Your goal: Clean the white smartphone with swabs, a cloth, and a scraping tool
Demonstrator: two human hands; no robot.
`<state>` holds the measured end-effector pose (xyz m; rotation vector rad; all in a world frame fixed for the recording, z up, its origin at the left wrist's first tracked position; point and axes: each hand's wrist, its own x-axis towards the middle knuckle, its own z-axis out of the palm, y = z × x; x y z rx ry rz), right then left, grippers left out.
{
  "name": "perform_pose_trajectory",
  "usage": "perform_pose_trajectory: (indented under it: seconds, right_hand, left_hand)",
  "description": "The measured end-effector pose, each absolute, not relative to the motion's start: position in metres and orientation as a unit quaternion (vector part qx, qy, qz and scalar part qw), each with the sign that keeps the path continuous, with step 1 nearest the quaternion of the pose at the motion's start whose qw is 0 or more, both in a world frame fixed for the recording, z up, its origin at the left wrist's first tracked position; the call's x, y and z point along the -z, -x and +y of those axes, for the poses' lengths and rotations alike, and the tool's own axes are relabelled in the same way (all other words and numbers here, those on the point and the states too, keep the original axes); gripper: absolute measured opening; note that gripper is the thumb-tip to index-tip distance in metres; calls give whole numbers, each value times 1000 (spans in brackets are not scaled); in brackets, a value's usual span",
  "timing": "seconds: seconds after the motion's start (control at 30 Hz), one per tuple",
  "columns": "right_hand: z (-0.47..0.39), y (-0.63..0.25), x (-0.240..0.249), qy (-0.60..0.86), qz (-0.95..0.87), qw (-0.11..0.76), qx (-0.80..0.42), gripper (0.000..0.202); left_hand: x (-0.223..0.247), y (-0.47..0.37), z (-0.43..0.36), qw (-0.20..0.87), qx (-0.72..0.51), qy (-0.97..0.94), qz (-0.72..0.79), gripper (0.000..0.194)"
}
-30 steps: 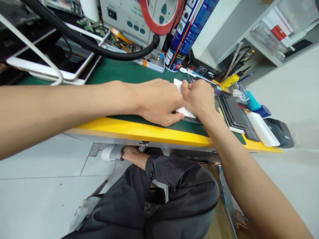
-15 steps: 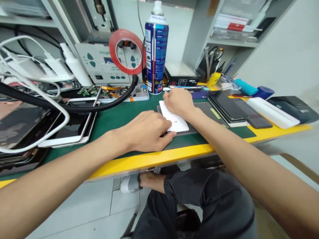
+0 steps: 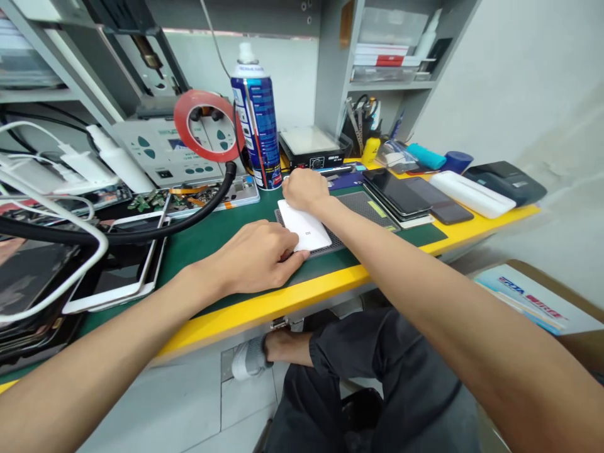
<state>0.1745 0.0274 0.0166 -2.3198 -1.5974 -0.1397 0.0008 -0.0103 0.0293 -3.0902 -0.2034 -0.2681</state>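
Observation:
A white phone (image 3: 309, 231) with a small logo lies back side up on a dark textured mat (image 3: 352, 217) on the green work surface. My left hand (image 3: 264, 255) is closed at the phone's near left edge, its thumb and bent fingers against it. Curled over the phone's far end is my right hand (image 3: 306, 187), closed, with its fingertips hidden beneath the hand.
A blue spray can (image 3: 259, 126) and red tape ring (image 3: 207, 126) stand behind my hands. White-framed devices (image 3: 120, 270) and a black cable (image 3: 202, 211) are at left. Stacked dark phones (image 3: 399, 194) lie right. The yellow bench edge (image 3: 274, 308) runs in front.
The camera view has turned, so the bench items appear further left, and a printed box shows at lower right. Both hands keep nearly the same places at the white phone.

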Motion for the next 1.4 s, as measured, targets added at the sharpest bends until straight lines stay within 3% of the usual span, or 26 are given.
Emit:
perform_pose_trajectory:
  seconds: [0.3,0.9,1.1,1.4]
  right_hand:
    - [3,-167,-23,807,-573,136,50,30]
    - [-75,-150,-24,801,-589,97,41,44]
    - [-74,-147,-28,795,-601,72,46,43]
    - [-33,-151,-24,739,-659,101,97,45]
  left_hand:
    - [-30,-1,-11,15,63,995,-76,38]
    - [-26,-1,-8,10,69,994,-83,36]
    - [-29,0,-11,13,75,994,-81,35]
    - [-30,1,-12,34,75,993,-86,32]
